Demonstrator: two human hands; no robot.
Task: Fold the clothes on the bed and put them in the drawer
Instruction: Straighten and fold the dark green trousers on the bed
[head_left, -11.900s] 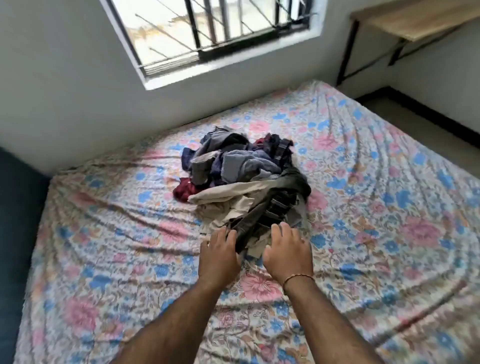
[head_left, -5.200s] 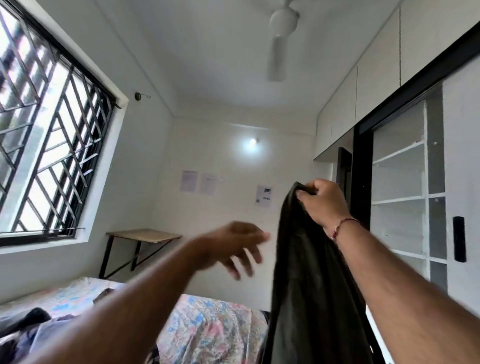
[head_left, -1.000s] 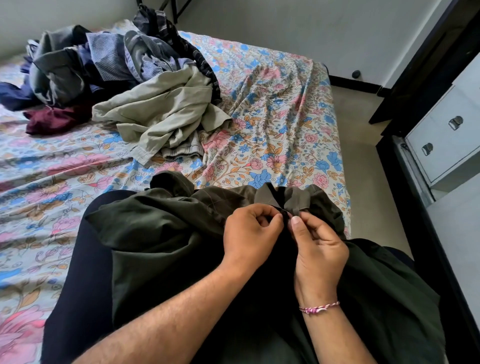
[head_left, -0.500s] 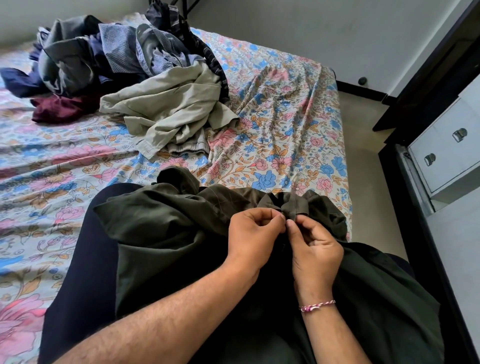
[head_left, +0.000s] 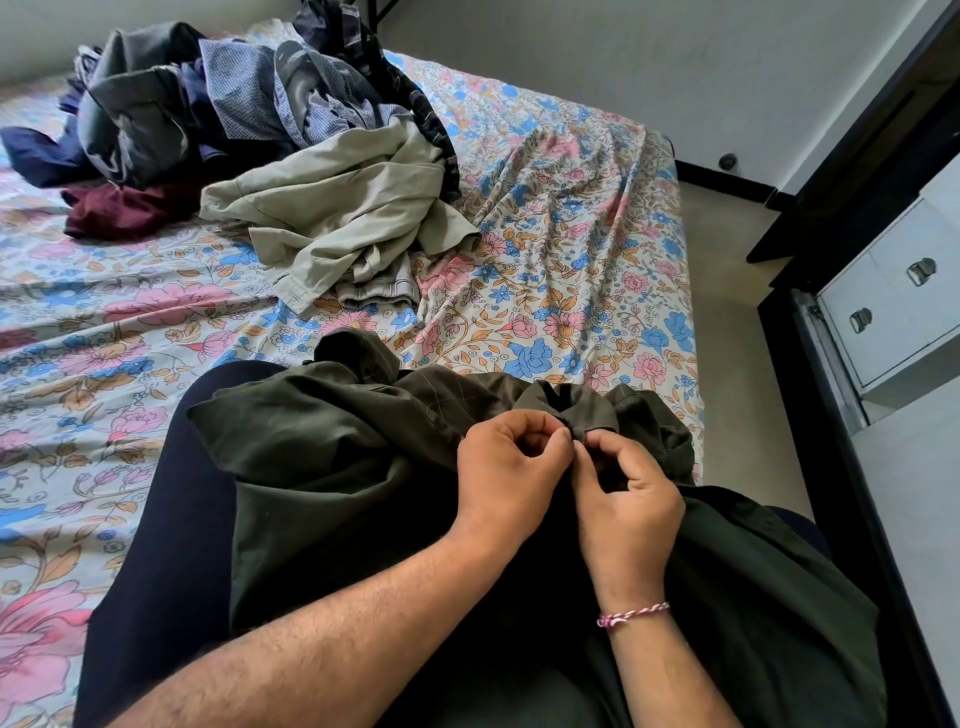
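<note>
Bed (head_left: 571, 291); olive garment (head_left: 332, 467) crosswise on lap

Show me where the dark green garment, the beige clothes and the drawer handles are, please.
dark green garment (head_left: 332, 457): head view, on the flat cloth spread over the lap.
beige clothes (head_left: 343, 208): head view, on the crumpled middle of the pile's near side.
drawer handles (head_left: 920, 270): head view, on the upper metal handle.

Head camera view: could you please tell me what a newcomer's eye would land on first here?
First, the left hand and right hand pinching the crumpled dark olive-green garment spread over the lap, low in the middle. Behind, at upper left, an unfolded heap of clothes lies on the floral bedsheet. White drawers with metal handles stand at right.
</note>
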